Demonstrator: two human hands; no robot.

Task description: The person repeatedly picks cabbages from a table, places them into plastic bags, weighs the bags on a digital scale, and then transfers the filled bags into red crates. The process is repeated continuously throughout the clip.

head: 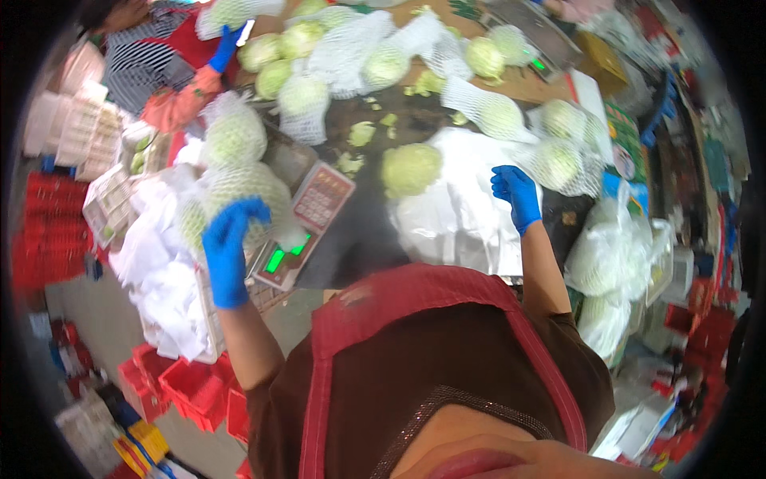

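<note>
My left hand [230, 248], in a blue glove, is raised in front of net-wrapped cabbages [248, 185] heaped on a digital scale [320, 197]. Its fingers are bent and apart, with nothing seen between them; whether they touch the netting is unclear. My right hand [517, 194], also blue-gloved, is over the right side of a pile of white plastic bags [461, 221]. Its fingers curl inward, and their grip is hidden. Left of that hand, a bare cabbage [411, 170] rests against the bags. Foam-netted cabbages [556, 163] lie just beyond the right hand.
Across the table, a co-worker's blue-gloved hand [227, 48] touches a netted cabbage. Loose leaves [361, 133] litter the dark tabletop [341, 239]. A second scale [532, 36] stands at the far right. Bagged cabbages [610, 251] are at right; red crates [197, 389] sit below left.
</note>
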